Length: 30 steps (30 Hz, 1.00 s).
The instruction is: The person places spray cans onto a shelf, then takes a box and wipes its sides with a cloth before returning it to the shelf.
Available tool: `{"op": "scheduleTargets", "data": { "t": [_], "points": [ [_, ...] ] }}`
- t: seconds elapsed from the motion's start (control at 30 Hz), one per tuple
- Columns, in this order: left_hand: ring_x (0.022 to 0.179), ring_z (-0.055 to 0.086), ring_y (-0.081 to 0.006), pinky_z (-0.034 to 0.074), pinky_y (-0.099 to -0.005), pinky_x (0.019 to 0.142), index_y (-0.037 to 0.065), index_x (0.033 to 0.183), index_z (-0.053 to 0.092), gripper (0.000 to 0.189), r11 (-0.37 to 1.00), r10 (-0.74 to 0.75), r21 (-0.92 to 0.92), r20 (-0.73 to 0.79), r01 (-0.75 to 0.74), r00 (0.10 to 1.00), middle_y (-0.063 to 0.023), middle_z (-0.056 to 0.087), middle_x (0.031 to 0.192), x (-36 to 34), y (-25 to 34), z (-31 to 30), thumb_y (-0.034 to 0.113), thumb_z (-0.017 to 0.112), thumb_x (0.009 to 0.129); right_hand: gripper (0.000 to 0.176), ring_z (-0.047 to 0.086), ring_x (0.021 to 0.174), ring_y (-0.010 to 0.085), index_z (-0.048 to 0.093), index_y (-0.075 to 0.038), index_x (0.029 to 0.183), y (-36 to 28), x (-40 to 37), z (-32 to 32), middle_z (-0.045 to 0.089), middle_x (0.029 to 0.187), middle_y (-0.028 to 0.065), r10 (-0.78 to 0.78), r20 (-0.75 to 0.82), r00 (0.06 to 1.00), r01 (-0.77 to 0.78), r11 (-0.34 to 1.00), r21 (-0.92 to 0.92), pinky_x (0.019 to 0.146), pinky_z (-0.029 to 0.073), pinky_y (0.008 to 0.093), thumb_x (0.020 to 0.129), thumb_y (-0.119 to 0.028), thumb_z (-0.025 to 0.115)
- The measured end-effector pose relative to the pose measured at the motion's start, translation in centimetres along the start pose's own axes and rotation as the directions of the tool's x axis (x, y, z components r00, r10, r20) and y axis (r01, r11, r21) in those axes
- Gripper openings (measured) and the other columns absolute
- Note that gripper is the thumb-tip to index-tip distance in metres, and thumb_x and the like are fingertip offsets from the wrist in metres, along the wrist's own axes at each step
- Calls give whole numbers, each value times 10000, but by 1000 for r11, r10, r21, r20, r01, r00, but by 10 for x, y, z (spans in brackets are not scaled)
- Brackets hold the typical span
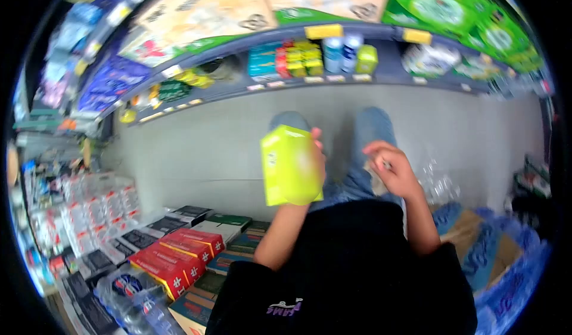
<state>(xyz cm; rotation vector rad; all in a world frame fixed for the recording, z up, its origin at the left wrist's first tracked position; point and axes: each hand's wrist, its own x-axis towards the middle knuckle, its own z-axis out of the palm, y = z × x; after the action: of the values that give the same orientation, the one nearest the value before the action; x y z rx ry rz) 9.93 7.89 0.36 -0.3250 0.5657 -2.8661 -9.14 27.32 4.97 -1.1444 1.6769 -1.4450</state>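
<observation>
A bright lime-yellow box (283,168) stands tilted in front of my left knee, its printing blurred. My left hand (318,147) is wrapped round its right side, with most of the palm and thumb hidden behind the box. Over my right thigh, my right hand (394,169) is closed, its fingers curled inward. A small dark spot shows between those fingers and a beige patch just below them; I cannot tell what the hand holds.
Ahead, a low shelf (226,97) carries small yellow-green boxes (304,59), spray cans (350,55) and a lime-yellow pack (366,60). Red cartons (173,257) and bottle packs (128,290) are stacked behind left. Blue-wrapped packs (506,269) lie at right, near crumpled clear plastic (440,186) on the grey floor (196,138).
</observation>
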Motion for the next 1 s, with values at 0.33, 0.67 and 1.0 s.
{"op": "scheduleTargets", "data": {
  "t": [0.33, 0.67, 1.0],
  "points": [
    [1248, 622, -373, 532, -565, 999, -1, 1553, 393, 870, 977, 48, 213, -160, -13, 986, -226, 558, 1458, -51, 1, -60, 667, 435, 997, 290, 587, 880, 178, 391, -70, 728, 27, -8, 0, 674, 1085, 148, 171, -98, 980, -167, 985, 50, 808, 509, 318, 764, 112, 614],
    [1203, 628, -357, 565, -528, 955, 13, 1495, 484, 858, 945, 79, 325, -303, 25, 950, -206, 592, 1393, -43, 0, -54, 711, 359, 1013, 286, 716, 974, 222, 554, -21, 667, 11, 19, 9, 732, 1190, 218, 235, 91, 968, -232, 972, -43, 827, 564, 347, 673, 91, 817],
    [1200, 646, -366, 587, -507, 905, 40, 1482, 518, 823, 882, 228, 470, -490, 35, 841, -214, 610, 1405, -41, 4, -76, 697, 336, 1022, 234, 740, 983, 269, 622, -15, 664, 15, 39, 41, 767, 1121, 179, 138, 278, 951, -113, 988, -105, 853, 566, 372, 661, 28, 853]
  ]
}}
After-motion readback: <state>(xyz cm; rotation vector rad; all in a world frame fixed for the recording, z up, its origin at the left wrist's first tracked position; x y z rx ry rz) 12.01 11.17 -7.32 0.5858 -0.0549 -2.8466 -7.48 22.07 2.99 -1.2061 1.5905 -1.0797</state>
